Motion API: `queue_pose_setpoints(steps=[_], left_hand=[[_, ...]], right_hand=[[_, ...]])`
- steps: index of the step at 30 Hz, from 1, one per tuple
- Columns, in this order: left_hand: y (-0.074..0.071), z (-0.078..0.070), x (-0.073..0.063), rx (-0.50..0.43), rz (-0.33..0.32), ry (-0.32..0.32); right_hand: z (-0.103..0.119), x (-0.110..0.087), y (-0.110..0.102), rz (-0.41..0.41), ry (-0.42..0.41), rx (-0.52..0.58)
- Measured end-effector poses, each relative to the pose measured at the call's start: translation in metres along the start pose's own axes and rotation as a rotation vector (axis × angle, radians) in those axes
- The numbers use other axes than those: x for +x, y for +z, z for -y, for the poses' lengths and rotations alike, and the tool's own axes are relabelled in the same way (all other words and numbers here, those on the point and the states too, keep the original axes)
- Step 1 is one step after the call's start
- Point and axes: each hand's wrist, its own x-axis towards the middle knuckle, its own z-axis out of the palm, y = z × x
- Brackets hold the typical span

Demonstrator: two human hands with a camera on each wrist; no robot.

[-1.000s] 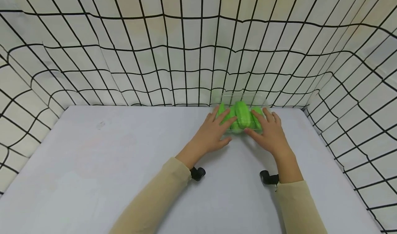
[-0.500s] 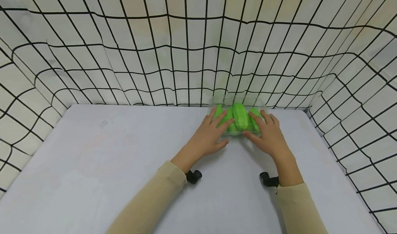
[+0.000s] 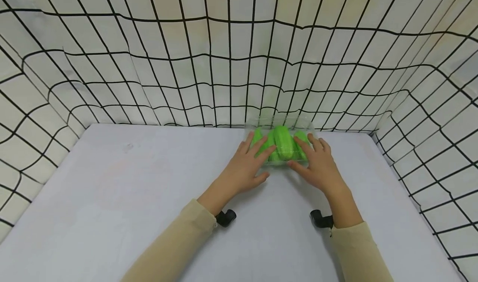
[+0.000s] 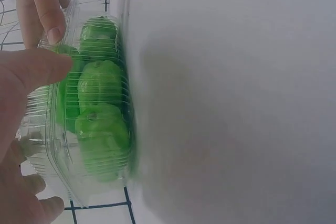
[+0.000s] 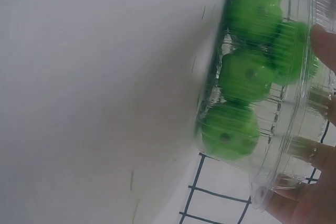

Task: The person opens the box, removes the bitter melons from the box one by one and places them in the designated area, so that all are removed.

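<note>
A clear plastic box (image 3: 274,164) stands at the back of the white table, right of the middle. Inside lie several long, green, cucumber-like vegetables (image 3: 284,143), their rounded ends (image 4: 102,132) facing the person. My left hand (image 3: 244,165) spreads over the box's left part, fingers on its upper side and thumb held off in front. On the right, my right hand (image 3: 319,165) rests its spread fingers on the top and side, with the thumb at the front edge. The right wrist view shows those fingers (image 5: 315,153) along the ridged clear plastic.
The white tabletop (image 3: 123,199) stretches left and forward of the box. A black wire grid (image 3: 229,62) with white sheeting behind it closes off the back, left and right. Black wrist cameras (image 3: 226,218) sit at the cuffs of both beige sleeves (image 3: 171,242).
The box has slid left and slightly towards the person, both hands moving along with it. The head view has also shifted a little.
</note>
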Motion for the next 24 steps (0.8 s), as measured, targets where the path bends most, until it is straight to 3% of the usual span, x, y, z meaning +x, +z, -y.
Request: queue_pose_setpoints(steps=[24], left_hand=[[-0.003, 0.012, -0.028, -0.008, -0.076, -0.005]], right_hand=[[0.027, 0.000, 0.009, -0.004, -0.032, -0.066]])
